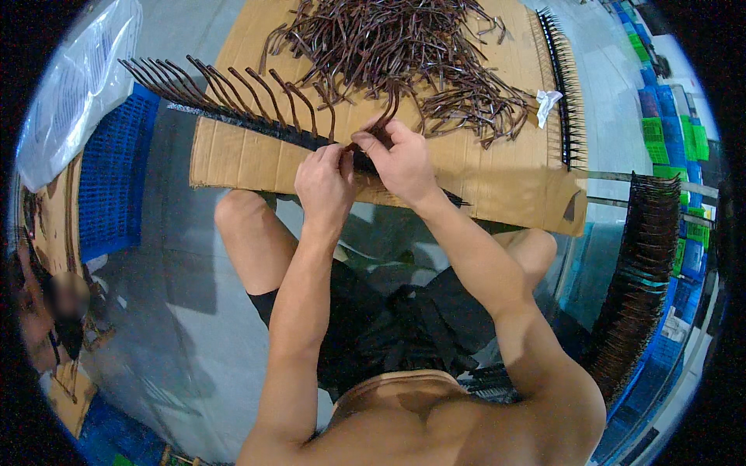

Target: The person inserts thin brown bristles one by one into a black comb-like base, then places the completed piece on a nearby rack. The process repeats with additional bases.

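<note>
A long black bar [299, 140] slants across the near side of a cardboard sheet [505, 179]. From its left part rises a row of curved, glossy brown rods [268, 95]. At the bar's middle my left hand [325, 185] is closed, its thumb and fingertips pinched together; what lies between them is hidden. Close beside it, my right hand [402, 161] pinches curved brown rods that stick up past its fingers. Fine dark pins show at the bar's right end, beyond my right wrist. A large loose pile of brown rods [381, 46] covers the far part of the cardboard.
Another pin-studded bar [561, 93] lies along the cardboard's right edge, by crumpled white paper [547, 106]. At right, a rack carries dense rows of dark rods [637, 264]. A blue crate [116, 171] and plastic bag [78, 101] stand left. Another person [35, 314] is at far left.
</note>
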A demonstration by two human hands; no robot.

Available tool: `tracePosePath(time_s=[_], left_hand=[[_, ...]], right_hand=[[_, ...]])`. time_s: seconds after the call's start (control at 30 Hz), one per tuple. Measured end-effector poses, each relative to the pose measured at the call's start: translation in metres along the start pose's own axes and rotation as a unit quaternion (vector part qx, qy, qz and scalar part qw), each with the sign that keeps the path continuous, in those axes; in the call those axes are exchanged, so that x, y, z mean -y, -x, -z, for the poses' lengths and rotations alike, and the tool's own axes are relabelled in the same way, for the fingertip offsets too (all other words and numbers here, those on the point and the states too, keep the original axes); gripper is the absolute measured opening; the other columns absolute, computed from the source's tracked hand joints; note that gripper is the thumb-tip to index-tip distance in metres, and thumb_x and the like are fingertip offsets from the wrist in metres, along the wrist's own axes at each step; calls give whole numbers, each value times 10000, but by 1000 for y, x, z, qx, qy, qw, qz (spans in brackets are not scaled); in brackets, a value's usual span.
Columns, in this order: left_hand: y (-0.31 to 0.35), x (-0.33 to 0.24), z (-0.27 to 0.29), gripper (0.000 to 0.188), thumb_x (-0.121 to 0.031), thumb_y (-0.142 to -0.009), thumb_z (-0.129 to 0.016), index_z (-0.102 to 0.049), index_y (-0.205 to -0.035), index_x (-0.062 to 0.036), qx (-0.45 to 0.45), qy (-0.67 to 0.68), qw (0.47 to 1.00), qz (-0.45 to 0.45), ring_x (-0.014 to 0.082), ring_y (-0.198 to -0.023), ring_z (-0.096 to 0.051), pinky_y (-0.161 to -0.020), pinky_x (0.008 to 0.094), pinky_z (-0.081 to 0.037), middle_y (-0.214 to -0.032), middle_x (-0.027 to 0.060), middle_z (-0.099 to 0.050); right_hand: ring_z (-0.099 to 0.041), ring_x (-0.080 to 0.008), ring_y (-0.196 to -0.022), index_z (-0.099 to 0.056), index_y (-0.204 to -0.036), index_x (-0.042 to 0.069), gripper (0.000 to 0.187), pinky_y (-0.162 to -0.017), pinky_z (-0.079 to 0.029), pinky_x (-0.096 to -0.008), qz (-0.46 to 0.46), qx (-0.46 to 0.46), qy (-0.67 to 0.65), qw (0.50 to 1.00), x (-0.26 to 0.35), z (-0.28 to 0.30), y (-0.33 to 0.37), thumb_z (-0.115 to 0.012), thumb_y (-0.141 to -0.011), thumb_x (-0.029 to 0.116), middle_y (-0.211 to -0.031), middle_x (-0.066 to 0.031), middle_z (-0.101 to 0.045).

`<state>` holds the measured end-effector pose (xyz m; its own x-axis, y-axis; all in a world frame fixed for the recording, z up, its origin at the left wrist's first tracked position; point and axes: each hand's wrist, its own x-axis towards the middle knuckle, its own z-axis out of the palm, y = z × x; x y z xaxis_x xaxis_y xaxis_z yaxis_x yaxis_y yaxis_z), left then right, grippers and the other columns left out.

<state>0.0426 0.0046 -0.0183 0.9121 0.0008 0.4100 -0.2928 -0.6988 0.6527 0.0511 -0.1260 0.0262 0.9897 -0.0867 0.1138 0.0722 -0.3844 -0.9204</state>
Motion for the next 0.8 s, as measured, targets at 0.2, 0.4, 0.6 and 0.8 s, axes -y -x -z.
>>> tracePosePath(time_s=[0.2,0.4,0.6,0.8], left_hand=[[-2,-4,1,155,-209,-864,-648,-662,-911,-62,52,-24,998,29,339,-803,-628,-701,420,-493,-864,133,-663],[1,1,-2,163,-171,-825,-660,-649,-948,-64,31,-16,999,7,347,-787,-623,-688,424,-491,-860,134,-652],[1,-3,-2,117,-175,-821,-652,-643,-830,-59,16,15,999,28,306,-767,-618,-680,415,-478,-810,99,-658],[9,-12,0,195,-248,-813,-693,-659,-865,-64,34,9,998,45,297,-730,-629,-670,404,-491,-813,100,-672]], right_hand=[[-670,-230,-661,-674,-907,26,208,-619,-519,-336,-1,-44,-33,998,-13,-3,0,-684,-857,227,-770,-119,-689],[-667,-255,-656,-688,-880,42,195,-610,-517,-338,22,-24,-25,999,-5,-2,1,-690,-843,234,-765,-122,-683],[-662,-297,-732,-703,-866,53,206,-626,-519,-351,230,-22,150,961,-7,-8,-1,-692,-809,251,-842,-133,-684],[-689,-232,-742,-702,-863,29,171,-658,-528,-322,37,2,-13,999,-11,13,-4,-700,-807,191,-830,-111,-703]])
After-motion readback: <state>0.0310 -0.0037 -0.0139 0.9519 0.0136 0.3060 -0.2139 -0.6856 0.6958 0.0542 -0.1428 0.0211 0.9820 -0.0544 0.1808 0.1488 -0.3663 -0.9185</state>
